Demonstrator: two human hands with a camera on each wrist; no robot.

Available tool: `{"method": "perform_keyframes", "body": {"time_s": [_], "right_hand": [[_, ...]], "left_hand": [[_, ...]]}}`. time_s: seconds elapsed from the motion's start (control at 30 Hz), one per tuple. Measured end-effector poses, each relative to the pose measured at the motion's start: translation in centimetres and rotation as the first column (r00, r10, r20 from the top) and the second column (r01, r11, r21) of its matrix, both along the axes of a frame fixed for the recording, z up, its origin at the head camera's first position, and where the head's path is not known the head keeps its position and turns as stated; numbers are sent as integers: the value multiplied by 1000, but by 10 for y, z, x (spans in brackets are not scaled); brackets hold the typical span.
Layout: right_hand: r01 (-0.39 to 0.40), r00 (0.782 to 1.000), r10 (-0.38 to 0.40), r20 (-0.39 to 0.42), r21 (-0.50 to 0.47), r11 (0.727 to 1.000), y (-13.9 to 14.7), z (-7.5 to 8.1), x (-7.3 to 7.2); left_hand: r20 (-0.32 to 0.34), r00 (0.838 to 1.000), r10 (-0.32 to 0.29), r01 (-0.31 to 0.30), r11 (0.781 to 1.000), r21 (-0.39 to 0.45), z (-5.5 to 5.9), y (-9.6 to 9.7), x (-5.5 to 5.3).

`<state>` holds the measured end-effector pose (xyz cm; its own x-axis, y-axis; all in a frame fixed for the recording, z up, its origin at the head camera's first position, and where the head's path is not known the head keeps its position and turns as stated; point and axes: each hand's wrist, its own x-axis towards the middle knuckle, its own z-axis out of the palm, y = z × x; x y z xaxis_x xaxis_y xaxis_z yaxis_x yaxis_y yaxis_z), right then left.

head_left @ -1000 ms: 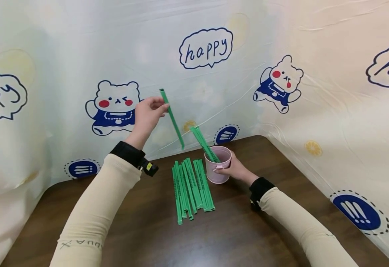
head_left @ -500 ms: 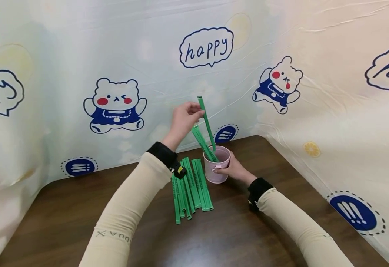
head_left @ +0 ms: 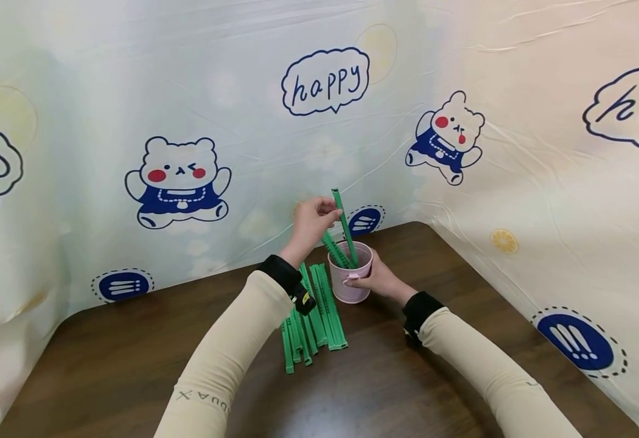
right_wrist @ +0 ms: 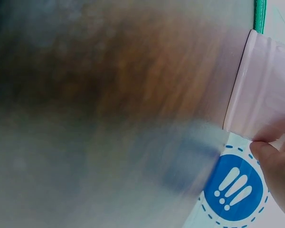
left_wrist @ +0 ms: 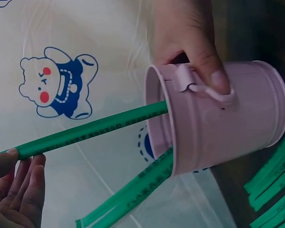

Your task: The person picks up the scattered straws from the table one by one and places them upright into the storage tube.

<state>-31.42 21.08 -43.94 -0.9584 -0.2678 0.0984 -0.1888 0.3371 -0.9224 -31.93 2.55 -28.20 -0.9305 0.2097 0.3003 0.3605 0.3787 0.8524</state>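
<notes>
My left hand pinches a slim green wrapped straw near its top between thumb and fingers. The straw's lower end is inside a small pink bucket. Printed lettering runs along the straw in the left wrist view. Other green straws lean together in the bucket, tilted over its left rim. My right hand grips the bucket from the right, its thumb over the small handle; most of its fingers are hidden behind. In the right wrist view, bucket and hand show only partly.
Several green straws lie side by side on the brown table, left of the bucket and partly beneath my left wrist. A printed curtain with bears and lettering hangs close behind the table and along its right side.
My left hand has carried the straw rightwards to the bucket, then lowered it so its bottom end is inside. The right hand keeps holding the bucket, which has stayed upright.
</notes>
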Motion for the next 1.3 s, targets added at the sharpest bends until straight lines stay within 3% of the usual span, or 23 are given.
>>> {"method": "perform_keyframes", "body": {"time_s": [0.2,0.53,0.73,1.0,1.3], "right_hand": [[7,1000,-7,15,-1,1000,-1,5,3],[9,1000,-9,23,13,1000,1,0,0],[-2,1000,2,-7,3,1000,1,-1,-1],[-10,1000,9,-15,-20,1000,1,2,-1],[-34,997,32,-75,-24,999,1,0,0]], "left_hand": [[8,1000,11,-11,1000,20,-14,-1,-4],[99,995,30,-35,998,49,-26,2,-8],[65,998,14,-14,1000,1,-32,7,-9],[-19,1000,21,-24,990,-140,-39,14,-9],[38,999,24,-19,991,-133,-48,15,-10]]}}
